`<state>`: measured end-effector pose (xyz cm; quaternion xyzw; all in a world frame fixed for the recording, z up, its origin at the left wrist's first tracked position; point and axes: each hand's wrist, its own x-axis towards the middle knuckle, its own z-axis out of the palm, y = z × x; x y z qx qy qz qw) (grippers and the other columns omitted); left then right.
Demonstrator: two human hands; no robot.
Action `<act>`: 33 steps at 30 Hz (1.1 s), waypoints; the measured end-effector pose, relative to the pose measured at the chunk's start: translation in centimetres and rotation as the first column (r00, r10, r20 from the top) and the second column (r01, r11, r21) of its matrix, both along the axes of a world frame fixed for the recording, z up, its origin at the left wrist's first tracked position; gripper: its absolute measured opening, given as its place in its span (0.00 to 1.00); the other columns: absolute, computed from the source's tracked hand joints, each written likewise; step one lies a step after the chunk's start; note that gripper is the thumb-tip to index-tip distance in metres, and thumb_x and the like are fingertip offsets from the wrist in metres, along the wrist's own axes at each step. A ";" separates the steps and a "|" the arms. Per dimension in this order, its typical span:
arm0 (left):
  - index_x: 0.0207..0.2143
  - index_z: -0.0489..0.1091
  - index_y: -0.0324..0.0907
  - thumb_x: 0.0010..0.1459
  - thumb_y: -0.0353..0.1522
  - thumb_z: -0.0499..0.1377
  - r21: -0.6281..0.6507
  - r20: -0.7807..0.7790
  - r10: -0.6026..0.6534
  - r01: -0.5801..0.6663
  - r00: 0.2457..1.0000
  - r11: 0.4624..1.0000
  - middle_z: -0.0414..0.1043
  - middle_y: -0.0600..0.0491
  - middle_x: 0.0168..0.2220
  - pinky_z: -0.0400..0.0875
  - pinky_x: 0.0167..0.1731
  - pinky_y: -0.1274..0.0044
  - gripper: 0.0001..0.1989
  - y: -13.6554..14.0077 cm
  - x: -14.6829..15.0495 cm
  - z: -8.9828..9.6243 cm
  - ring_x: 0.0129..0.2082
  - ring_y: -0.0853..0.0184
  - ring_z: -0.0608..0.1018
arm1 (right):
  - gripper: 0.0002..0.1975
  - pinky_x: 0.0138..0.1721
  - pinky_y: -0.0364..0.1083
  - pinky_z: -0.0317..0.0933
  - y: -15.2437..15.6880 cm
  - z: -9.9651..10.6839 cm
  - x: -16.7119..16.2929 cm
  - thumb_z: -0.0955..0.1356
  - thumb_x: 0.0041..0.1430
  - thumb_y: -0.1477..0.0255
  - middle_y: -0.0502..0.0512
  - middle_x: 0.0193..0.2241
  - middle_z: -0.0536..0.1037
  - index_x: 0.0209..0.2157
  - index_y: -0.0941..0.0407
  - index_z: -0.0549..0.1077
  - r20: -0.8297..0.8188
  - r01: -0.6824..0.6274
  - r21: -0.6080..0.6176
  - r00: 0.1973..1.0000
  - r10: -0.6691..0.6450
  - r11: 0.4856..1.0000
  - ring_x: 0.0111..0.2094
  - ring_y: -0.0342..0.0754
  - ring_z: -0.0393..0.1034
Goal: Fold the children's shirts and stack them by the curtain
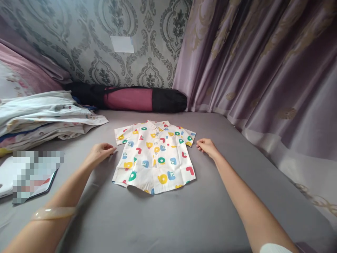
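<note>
Flanking a small printed shirt point(151, 161), the left hand point(102, 151) and the right hand point(207, 146) are both showing curled fingers, thumb and fingertips pressed together. Left is poising just beside one sleeve point(123, 134), right just beside the other sleeve point(189, 136), both apart from the cloth. Shirt is lying flat mid-bed point(147, 225), front up, collar pointing to the far edge, hem to the near one; white ground, red, yellow, green, blue motifs. Pale bangle point(54, 213) is circling the left arm point(70, 189). By the left edge, a clothes pile point(44, 110) is slumping; nearer, a white object point(7, 174) is lying beside a pixelated, dark-edged item point(48, 182). Along the far edge, a black-and-maroon bag point(128, 99) is resting below the patterned wall point(147, 21). Purple curtain point(223, 52) is hanging along the right edge.
</note>
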<state>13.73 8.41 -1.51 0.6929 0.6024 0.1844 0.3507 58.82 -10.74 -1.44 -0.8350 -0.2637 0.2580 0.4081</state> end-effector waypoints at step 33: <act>0.39 0.75 0.41 0.31 0.54 0.69 -0.330 0.215 0.091 -0.015 0.972 0.944 0.70 0.55 0.24 0.53 0.18 0.80 0.35 -9.1 -1.5 1.1 0.19 0.73 0.63 | 0.18 0.15 0.39 0.43 -8.5 -0.3 -8.3 0.70 0.49 0.58 0.44 0.16 0.70 0.37 0.56 0.70 -0.203 -0.402 -0.072 0.902 0.381 0.913 0.13 0.37 0.52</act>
